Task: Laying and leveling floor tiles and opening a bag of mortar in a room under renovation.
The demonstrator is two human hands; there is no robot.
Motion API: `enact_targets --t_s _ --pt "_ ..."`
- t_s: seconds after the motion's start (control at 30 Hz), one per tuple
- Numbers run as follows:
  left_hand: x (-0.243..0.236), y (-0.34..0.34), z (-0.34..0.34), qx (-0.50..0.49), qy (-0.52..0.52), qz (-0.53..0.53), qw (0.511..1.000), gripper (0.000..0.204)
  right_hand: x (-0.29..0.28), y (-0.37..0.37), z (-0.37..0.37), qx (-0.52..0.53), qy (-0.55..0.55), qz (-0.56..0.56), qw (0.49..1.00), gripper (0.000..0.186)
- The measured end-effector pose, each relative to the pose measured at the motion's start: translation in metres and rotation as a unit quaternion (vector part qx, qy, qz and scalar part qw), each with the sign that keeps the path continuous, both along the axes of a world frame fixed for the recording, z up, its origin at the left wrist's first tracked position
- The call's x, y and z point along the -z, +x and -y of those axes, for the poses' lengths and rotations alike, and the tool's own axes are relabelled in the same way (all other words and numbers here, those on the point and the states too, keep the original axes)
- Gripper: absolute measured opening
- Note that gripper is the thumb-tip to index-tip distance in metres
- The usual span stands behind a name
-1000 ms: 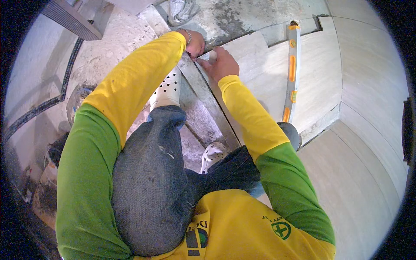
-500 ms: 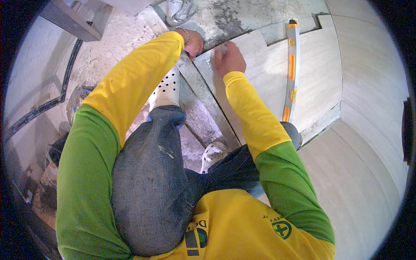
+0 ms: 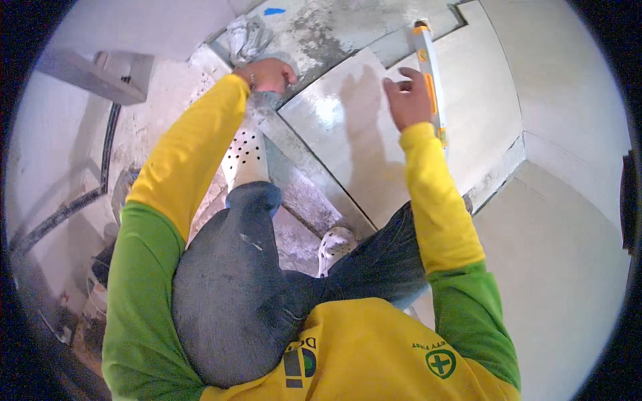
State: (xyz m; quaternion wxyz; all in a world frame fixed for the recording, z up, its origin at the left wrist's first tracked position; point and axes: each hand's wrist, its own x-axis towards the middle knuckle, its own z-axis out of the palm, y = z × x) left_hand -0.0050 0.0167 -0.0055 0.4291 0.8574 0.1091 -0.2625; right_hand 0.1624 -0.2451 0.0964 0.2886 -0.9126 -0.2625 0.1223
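Light, glossy floor tiles point(image 3: 334, 127) lie in front of me, with a bright reflection near the closest one's left corner. My left hand point(image 3: 269, 75) is just beyond that corner, over the rough concrete point(image 3: 321, 37). Its fingers are curled, and whatever may be in them is hidden. Above the tiles, my right hand point(image 3: 409, 100) has thumb and fingers bent but apart, with nothing between them. It is right beside a spirit level point(image 3: 431, 73) with orange parts, which lies on the tiling. A crumpled whitish rag or bag point(image 3: 246, 40) lies beyond my left hand.
A raised concrete edge point(image 3: 304, 157) runs along the tiles' left side, by my white perforated clogs point(image 3: 244, 154). A grey ridged bar point(image 3: 93, 77) juts in at the upper left. Large pale tiled panels point(image 3: 558, 100) stand on the right. A blue scrap point(image 3: 274, 11) lies at the far edge.
My right hand has lifted off the tile corner and moved right, to the spirit level. The left hand has shifted left, away from the corner. The view has turned slightly.
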Motion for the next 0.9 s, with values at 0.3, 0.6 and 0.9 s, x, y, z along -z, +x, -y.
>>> enact_targets --t_s 0.3,0.6,0.9 --pt "-0.039 -0.009 0.014 -0.197 0.038 0.146 0.969 0.036 -0.050 0.075 0.187 0.158 -0.055 -0.073 0.983 0.051" --pt "-0.026 0.040 0.051 -0.136 0.228 0.256 0.930 0.038 0.012 0.067 0.228 0.035 -0.295 -0.051 0.954 0.050" --pt "-0.029 0.148 0.078 -0.049 0.243 0.132 0.960 0.056 0.009 0.074 0.210 -0.007 -0.353 -0.043 0.935 0.031"
